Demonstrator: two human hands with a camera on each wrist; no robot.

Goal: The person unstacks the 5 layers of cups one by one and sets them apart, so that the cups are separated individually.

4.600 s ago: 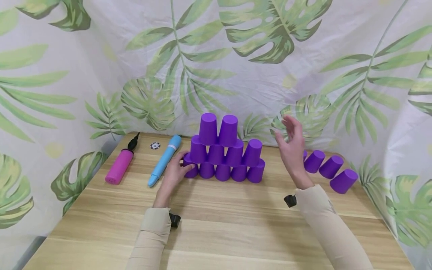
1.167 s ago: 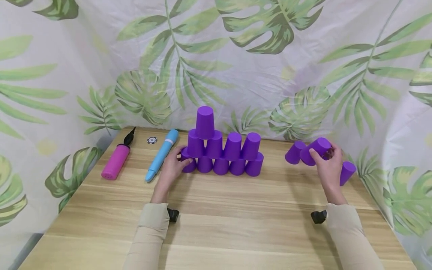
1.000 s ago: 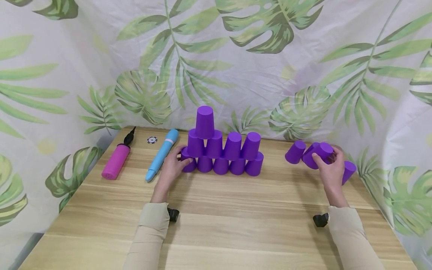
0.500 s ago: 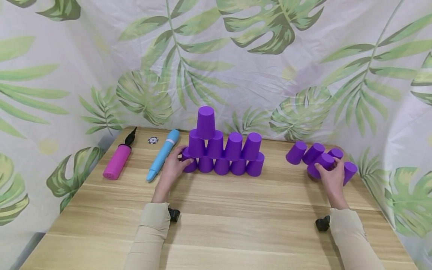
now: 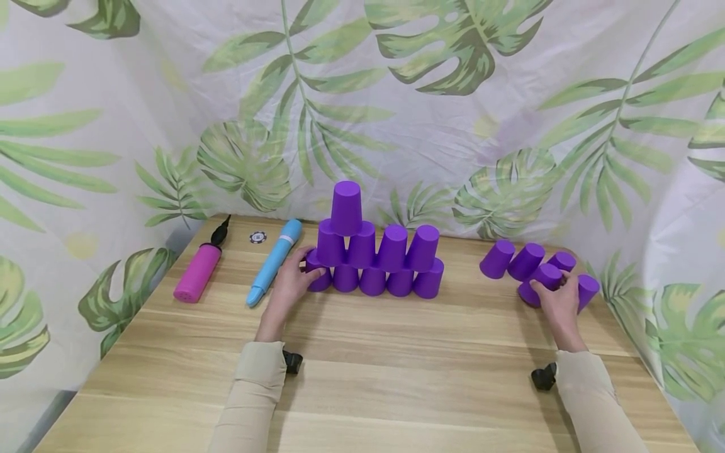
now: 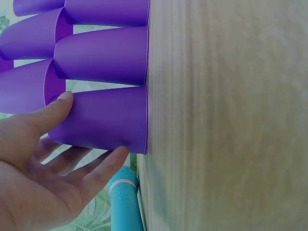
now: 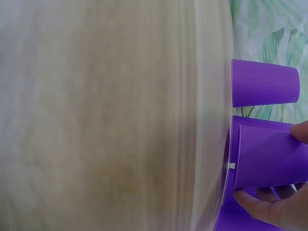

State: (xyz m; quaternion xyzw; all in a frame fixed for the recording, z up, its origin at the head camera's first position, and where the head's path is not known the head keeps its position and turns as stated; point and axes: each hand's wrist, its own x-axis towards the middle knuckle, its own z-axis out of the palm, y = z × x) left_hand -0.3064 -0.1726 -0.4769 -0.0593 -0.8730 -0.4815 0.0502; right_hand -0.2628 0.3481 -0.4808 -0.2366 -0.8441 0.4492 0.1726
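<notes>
A pyramid of upside-down purple cups (image 5: pixel 374 251) stands mid-table, with a single cup (image 5: pixel 346 207) on top. My left hand (image 5: pixel 306 269) holds the bottom-left cup (image 5: pixel 321 280); in the left wrist view my thumb and fingers (image 6: pixel 91 126) lie round that cup (image 6: pixel 110 115). At the right, my right hand (image 5: pixel 552 284) grips one purple cup (image 5: pixel 545 274) low over the table among loose cups (image 5: pixel 497 258). The right wrist view shows this held cup (image 7: pixel 262 144) between my thumb and fingers (image 7: pixel 269 166), beside another standing cup (image 7: pixel 264 83).
A pink hand pump (image 5: pixel 198 277), a blue pen-shaped tool (image 5: pixel 275 267) and a small round chip (image 5: pixel 257 237) lie left of the pyramid. A leaf-print curtain (image 5: pixel 453 94) closes the back and sides. The wooden table (image 5: pixel 396 365) stretches toward me.
My right hand has brought a cup from the pyramid's top tier, which had two cups, down to the table among the loose cups. My left hand has stayed on the bottom-left cup.
</notes>
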